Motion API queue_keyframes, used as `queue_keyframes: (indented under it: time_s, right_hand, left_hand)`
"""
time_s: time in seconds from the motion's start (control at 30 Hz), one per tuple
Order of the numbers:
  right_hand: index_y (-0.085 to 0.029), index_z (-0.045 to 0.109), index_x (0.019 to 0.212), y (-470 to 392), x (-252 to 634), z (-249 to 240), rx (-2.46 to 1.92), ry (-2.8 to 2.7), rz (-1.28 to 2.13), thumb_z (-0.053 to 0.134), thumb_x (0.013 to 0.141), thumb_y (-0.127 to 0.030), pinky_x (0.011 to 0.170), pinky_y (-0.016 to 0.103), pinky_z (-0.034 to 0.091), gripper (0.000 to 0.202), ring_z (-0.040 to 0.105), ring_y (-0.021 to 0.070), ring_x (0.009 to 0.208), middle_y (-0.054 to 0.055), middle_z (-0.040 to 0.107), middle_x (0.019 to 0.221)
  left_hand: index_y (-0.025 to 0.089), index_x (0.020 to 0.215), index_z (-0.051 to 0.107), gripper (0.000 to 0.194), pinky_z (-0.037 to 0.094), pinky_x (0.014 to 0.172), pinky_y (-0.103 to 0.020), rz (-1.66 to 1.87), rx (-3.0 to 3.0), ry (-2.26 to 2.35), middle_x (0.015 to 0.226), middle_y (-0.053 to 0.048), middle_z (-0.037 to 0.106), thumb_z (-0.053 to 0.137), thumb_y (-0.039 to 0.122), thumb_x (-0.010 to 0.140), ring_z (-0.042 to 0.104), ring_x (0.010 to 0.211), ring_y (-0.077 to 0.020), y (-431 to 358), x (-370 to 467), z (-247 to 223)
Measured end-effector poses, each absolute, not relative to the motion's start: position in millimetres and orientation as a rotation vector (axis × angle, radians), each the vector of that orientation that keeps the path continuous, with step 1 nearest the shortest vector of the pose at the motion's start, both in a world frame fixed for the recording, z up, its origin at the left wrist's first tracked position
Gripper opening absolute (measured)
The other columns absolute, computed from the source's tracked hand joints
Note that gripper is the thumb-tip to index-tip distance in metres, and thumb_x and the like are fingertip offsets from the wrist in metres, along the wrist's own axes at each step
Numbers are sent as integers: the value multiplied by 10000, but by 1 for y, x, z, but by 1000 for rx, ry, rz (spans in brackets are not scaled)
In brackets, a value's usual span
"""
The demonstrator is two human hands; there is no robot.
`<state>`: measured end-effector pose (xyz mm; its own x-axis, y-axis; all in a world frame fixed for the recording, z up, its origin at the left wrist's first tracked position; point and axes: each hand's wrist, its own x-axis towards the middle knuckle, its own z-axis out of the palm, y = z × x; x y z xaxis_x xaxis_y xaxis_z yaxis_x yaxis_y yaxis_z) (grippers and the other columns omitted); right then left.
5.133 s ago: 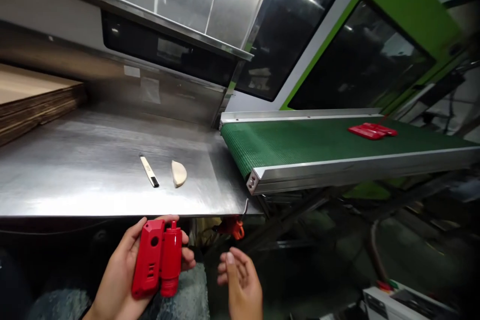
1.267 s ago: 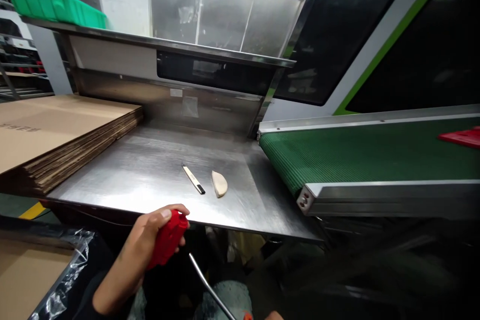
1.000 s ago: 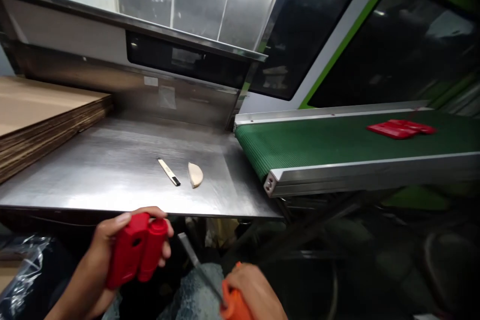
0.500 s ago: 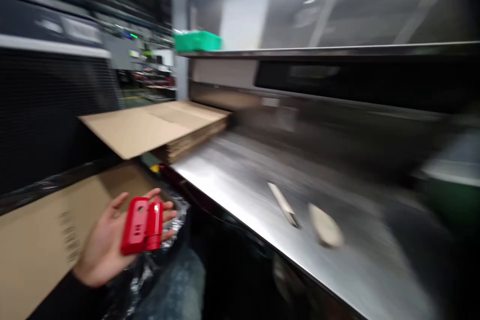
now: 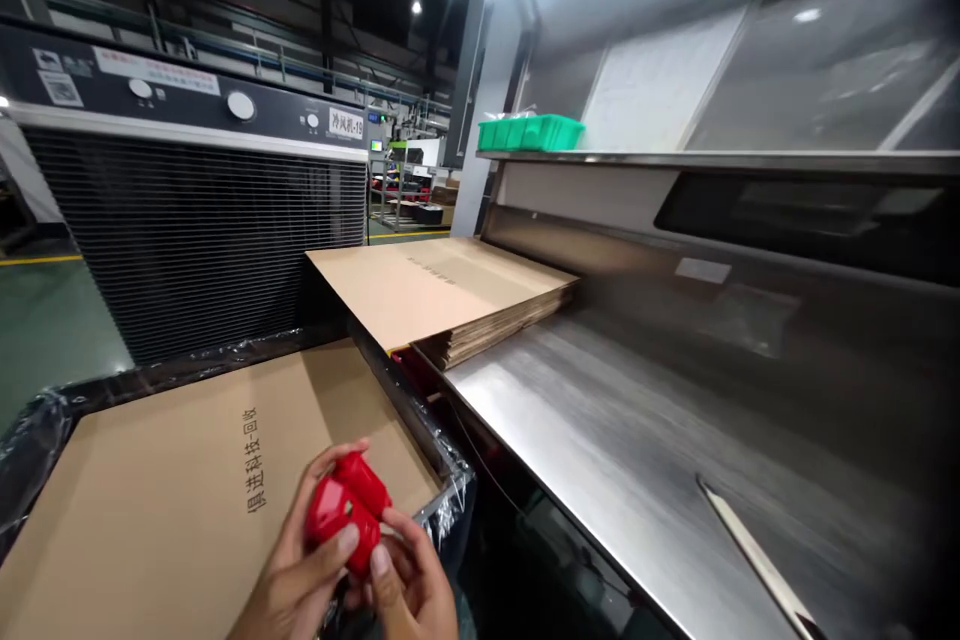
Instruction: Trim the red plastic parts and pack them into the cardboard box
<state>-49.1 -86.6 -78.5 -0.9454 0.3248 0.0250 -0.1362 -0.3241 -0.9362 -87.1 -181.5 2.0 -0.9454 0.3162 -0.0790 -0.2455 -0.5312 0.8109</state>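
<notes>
Head view shows you holding the red plastic part (image 5: 346,518) in both hands, low in the frame and just above the near corner of the cardboard sheet (image 5: 187,480) that covers the plastic-lined box (image 5: 442,480). Your left hand (image 5: 296,575) wraps it from below with the thumb pressed across its face; the fingers (image 5: 379,560) of your right hand (image 5: 412,588) pinch its lower edge, so both hands are clenched on the same piece. As a judgement, the part looks carried to the box side but not yet set down, so placing it is what remains. To your right, the steel tabletop (image 5: 600,440) carries a stack of flattened cartons (image 5: 450,295) at its far end and a slim knife (image 5: 757,555) near the front edge.
</notes>
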Motion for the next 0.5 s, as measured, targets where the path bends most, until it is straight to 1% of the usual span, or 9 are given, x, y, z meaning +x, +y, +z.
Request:
queue_keyframes:
  time_s: [0.07, 0.13, 0.23, 0.27, 0.33, 0.4, 0.43, 0.47, 0.5]
  right_hand:
    - [-204, 471, 1097, -84, -68, -63, -232, -1654, 2328, 633, 751, -577, 646, 325, 527, 534, 654, 194, 770, 116, 673, 1000]
    - [-188, 519, 1049, -78, -84, -48, -194, -1725, 2297, 671, 740, -523, 668, 316, 515, 481, 638, 186, 792, 106, 677, 982]
    - [-158, 608, 986, -66, -103, -34, -165, -1904, 2183, 635, 784, -461, 647, 320, 511, 365, 634, 196, 770, 90, 686, 898]
    - [-154, 633, 981, -60, -107, -32, -190, -1967, 2091, 620, 795, -450, 691, 348, 519, 350, 636, 214, 802, 95, 685, 904]
    - [-161, 662, 1014, -43, -108, -34, -309, -2050, 1824, 584, 814, -444, 883, 451, 479, 355, 601, 273, 991, 125, 660, 1035]
    - [-189, 646, 1101, -22, -93, -44, -470, -2057, 1529, 534, 842, -445, 1054, 521, 333, 382, 487, 304, 1183, 137, 567, 1220]
    - [-204, 623, 1144, -12, -78, -51, -549, -2035, 1405, 499, 860, -448, 1083, 523, 297, 394, 448, 300, 1223, 131, 509, 1283]
    - [-211, 602, 1168, -2, -59, -60, -622, -2008, 1307, 462, 878, -444, 1073, 508, 322, 398, 452, 289, 1217, 127, 467, 1310]
    - [-203, 588, 1171, 6, -36, -70, -698, -1977, 1229, 431, 894, -430, 1027, 485, 386, 391, 495, 271, 1164, 130, 446, 1302]
  left_hand:
    - [372, 1203, 495, 650, 503, 914, -366, 2501, 162, 1490, 1377, -41, 536, 801, 306, 633, 538, 1195, -318, -204, -95, -4]
    - [334, 1192, 497, 697, 490, 941, -417, 2431, 185, 1666, 1300, -84, 591, 832, 323, 581, 566, 1153, -346, -226, -107, -8]
    - [317, 1286, 476, 671, 460, 973, -439, 2058, 396, 2035, 1372, -106, 524, 762, 354, 680, 543, 1183, -344, -242, -134, -12]
    - [317, 1313, 472, 632, 440, 991, -428, 1908, 513, 2159, 1398, -100, 497, 716, 354, 731, 524, 1206, -330, -240, -144, -15]
    - [310, 1329, 486, 569, 405, 1013, -413, 1674, 732, 2332, 1385, -96, 504, 651, 351, 786, 505, 1220, -311, -224, -166, -26]
    - [280, 1289, 540, 533, 367, 1027, -433, 1568, 807, 2414, 1272, -111, 579, 651, 377, 777, 507, 1195, -320, -198, -184, -46]
    - [266, 1266, 564, 520, 351, 1028, -454, 1519, 825, 2441, 1220, -117, 604, 651, 397, 771, 501, 1186, -333, -183, -189, -57]
    - [257, 1241, 585, 524, 331, 1029, -481, 1462, 847, 2475, 1181, -119, 620, 664, 422, 751, 488, 1183, -350, -170, -191, -70]
    - [255, 1227, 596, 538, 306, 1032, -510, 1404, 868, 2513, 1177, -120, 621, 676, 446, 730, 464, 1192, -366, -158, -192, -83]
